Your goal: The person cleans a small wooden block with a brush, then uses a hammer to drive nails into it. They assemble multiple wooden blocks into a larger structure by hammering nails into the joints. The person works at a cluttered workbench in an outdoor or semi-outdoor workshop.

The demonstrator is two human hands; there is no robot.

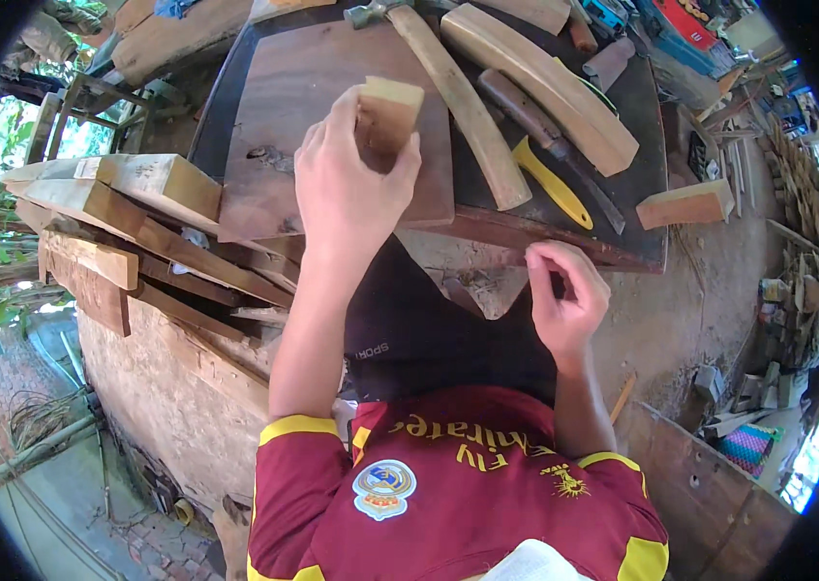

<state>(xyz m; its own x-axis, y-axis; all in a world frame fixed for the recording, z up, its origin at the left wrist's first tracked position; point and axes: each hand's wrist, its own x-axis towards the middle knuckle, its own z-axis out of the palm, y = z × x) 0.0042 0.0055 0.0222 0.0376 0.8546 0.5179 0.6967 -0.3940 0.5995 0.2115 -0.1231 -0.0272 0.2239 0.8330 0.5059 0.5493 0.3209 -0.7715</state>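
My left hand (pixel 351 174) grips a short wooden block (pixel 392 114) between thumb and fingers, over a flat brown board (pixel 284 87) on the dark workbench. Just off the bench's front edge, my right hand (pixel 569 295) has its fingers curled in loosely, with nothing visible in them. Right of the board lies a hammer (pixel 458 107) with a long wooden handle. Beside it are a chisel (pixel 550 140) with a dark handle, a yellow handle (pixel 555 186) of some tool, and a long, thick piece of wood (pixel 545 82).
Stacked timber pieces (pixel 138 213) jut out at the left of the bench. A wood offcut (pixel 685 204) lies off the bench's right side. More tools and a red-and-blue box (pixel 685 34) are at the far right. A wooden plank (pixel 710 474) stands at the lower right.
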